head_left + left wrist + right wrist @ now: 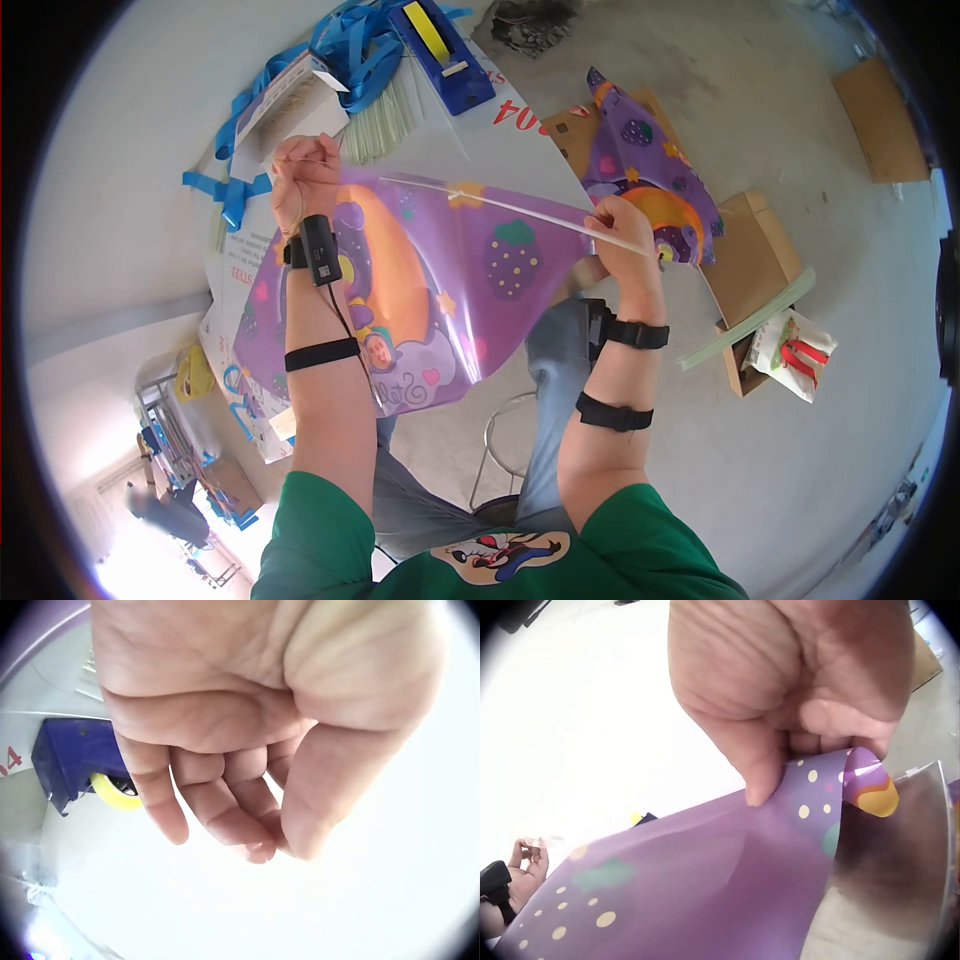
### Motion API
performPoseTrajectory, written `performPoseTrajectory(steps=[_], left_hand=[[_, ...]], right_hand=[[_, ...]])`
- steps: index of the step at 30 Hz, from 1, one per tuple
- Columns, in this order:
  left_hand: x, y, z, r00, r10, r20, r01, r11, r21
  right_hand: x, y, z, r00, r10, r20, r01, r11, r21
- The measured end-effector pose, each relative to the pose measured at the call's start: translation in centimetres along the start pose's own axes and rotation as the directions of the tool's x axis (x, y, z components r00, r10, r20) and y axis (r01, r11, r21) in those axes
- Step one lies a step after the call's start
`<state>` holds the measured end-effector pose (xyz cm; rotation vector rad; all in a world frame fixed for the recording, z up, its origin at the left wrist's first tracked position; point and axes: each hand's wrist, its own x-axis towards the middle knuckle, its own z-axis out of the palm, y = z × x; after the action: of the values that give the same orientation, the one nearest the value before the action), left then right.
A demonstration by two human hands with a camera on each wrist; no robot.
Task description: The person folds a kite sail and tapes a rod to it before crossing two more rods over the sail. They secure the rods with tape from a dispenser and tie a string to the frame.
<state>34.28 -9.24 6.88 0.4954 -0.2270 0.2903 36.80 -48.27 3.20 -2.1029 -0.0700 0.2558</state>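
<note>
A purple printed plastic sheet (510,260) spreads between the arms, a pale thin strip (530,210) running along its upper edge. My right hand (625,235) pinches the sheet's corner; in the right wrist view the thumb (761,776) lies on the purple sheet (705,877), whose corner curls over. My left hand (305,180) is raised by the sheet's left end, and in the left wrist view its thumb and fingertips (259,851) meet. Between the left hand's fingers (529,877), the right wrist view shows a small clear strip (544,841).
Blue tape dispenser (445,60), blue ribbon (365,60), white box (290,110) and pale sticks (380,125) lie at the table's far side. To the right are another purple printed piece (650,170), an open cardboard box (750,250) and a white bag with red handles (795,355).
</note>
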Motion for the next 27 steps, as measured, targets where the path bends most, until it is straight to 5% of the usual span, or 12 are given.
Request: performPoseTrajectory(steps=[16,27], left_hand=[[0.7,7.5,-1.2,0.962,0.242,-0.129,-0.237,0.97,0.053],[1.6,15.3,-4.9,0.932,0.274,-0.237,-0.249,0.96,0.13]], right_hand=[[0.1,-0.2,0.3,0.998,0.037,-0.049,-0.047,0.976,-0.21],[0.1,1.1,1.0,0.989,-0.01,-0.147,-0.037,0.95,-0.31]])
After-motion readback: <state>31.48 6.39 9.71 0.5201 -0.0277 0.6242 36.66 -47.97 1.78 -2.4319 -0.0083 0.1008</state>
